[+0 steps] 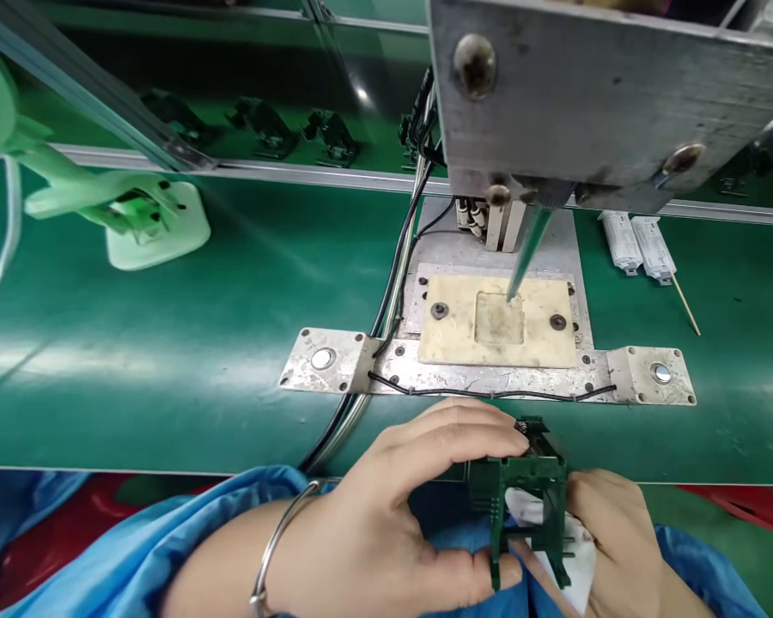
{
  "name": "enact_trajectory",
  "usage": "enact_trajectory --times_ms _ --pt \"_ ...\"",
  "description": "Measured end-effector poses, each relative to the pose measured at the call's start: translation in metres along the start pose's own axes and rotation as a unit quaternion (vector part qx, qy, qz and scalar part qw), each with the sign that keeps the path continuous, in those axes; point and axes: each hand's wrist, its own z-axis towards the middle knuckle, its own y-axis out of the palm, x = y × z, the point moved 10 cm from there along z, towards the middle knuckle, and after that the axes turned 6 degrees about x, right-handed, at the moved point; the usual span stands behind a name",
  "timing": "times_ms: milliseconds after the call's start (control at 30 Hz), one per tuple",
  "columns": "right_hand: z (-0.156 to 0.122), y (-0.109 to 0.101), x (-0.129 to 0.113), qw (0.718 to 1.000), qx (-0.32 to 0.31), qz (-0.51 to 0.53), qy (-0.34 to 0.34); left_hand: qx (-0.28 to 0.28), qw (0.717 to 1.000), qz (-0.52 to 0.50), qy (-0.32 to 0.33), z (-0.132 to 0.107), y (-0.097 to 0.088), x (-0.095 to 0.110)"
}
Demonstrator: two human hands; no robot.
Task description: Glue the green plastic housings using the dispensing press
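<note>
My left hand (418, 506) grips a dark green plastic housing (533, 468) between its thumb and fingers, just past the bench's front edge. The housing looks like an open frame with thin legs and pins. My right hand (615, 536) is closed against the far right side of it, on a crumpled white cloth or tissue (580, 562). Part of the white material shows through the opening of the housing. Some of the right fingers are hidden behind the plastic.
Ahead stands a press with a metal head (593, 112), a thin rod (529, 249) and a cream fixture plate (438, 339). Buttons (323, 358) (660, 372) flank it. Cables (396, 283) run left. Two white packets (650, 245), a thin stick (686, 305), a green fan (158, 227) and several housings (331, 137) lie around.
</note>
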Motion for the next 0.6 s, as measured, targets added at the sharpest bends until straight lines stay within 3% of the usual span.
enact_trajectory --times_ms 133,333,467,533,600 --pt "0.002 0.000 -0.005 0.999 0.013 0.044 -0.029 -0.002 1.000 0.002 0.007 -0.002 0.000 0.004" --pt "0.025 -0.022 -0.005 0.997 0.066 0.037 -0.027 0.019 1.000 0.012 0.003 -0.003 -0.002 0.001" --pt "0.009 -0.034 0.016 0.993 0.114 -0.007 0.031 0.041 0.999 0.001 -0.017 -0.002 -0.007 -0.003" --pt "-0.015 -0.060 0.054 0.959 0.234 -0.066 0.146 0.052 0.998 -0.011 -0.030 -0.002 -0.012 -0.006" --pt "-0.057 -0.093 0.103 0.860 0.408 -0.055 0.303 0.057 0.997 -0.027 -0.050 -0.004 -0.015 -0.012"
